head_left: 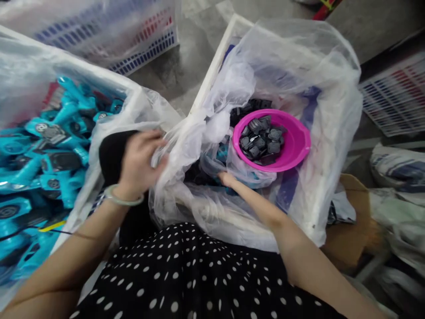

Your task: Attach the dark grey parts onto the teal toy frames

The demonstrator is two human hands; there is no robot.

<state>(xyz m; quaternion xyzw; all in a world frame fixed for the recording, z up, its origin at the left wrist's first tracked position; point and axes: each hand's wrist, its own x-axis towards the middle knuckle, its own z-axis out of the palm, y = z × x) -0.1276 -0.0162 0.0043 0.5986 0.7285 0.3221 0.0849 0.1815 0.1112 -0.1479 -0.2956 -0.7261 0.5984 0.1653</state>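
Note:
A white crate (pixel 229 37) lined with clear plastic film (pixel 232 84) stands in front of me. Inside it, a pink bowl (pixel 294 141) holds several small black parts (pixel 262 139), and more black parts lie behind and left of the bowl. My left hand (pixel 142 161), with a pale bangle on the wrist, is over the film at the crate's left side, fingers apart and blurred. My right hand (pixel 227 178) reaches into the crate just below the bowl, beside a clear bag (pixel 255 177) with blue pieces; its fingertips are hidden among film and dark parts.
At the left stands another lined crate (pixel 133 88) full of blue plastic tool bodies (pixel 66 146). Farther back is a white-and-blue basket (pixel 146 51); at the right are another basket (pixel 398 95), sacks (pixel 398 168) and a piece of cardboard (pixel 353 217).

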